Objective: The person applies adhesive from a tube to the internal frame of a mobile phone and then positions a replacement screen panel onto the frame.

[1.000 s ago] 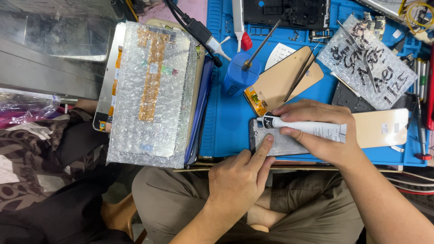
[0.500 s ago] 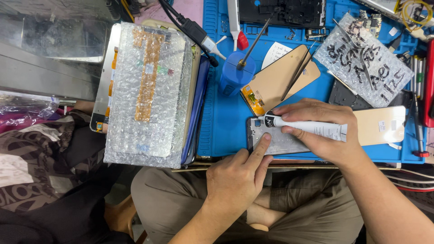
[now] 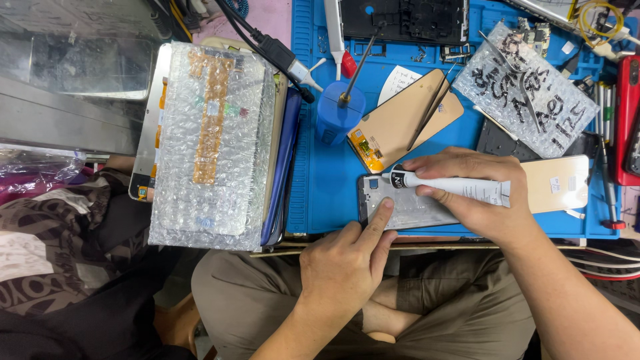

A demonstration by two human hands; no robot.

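Note:
A grey phone frame (image 3: 408, 211) lies on the blue work mat (image 3: 327, 187) near its front edge. My left hand (image 3: 347, 260) presses its index fingertip on the frame's lower left part. My right hand (image 3: 477, 197) grips a white glue tube (image 3: 460, 187) with a black nozzle, the tip pointing left over the frame's top edge. A tan phone back panel (image 3: 557, 183) lies just right of my right hand.
A bubble-wrapped screen panel (image 3: 213, 143) lies left of the mat. A blue round holder (image 3: 339, 115), a gold display (image 3: 403, 120), a bubble-wrap bag with black marks (image 3: 527, 87), tweezers and a red tool (image 3: 627, 113) crowd the mat's far side.
The tube's nozzle has crept slightly left along the frame's top edge. The left index finger stays pressed on the frame.

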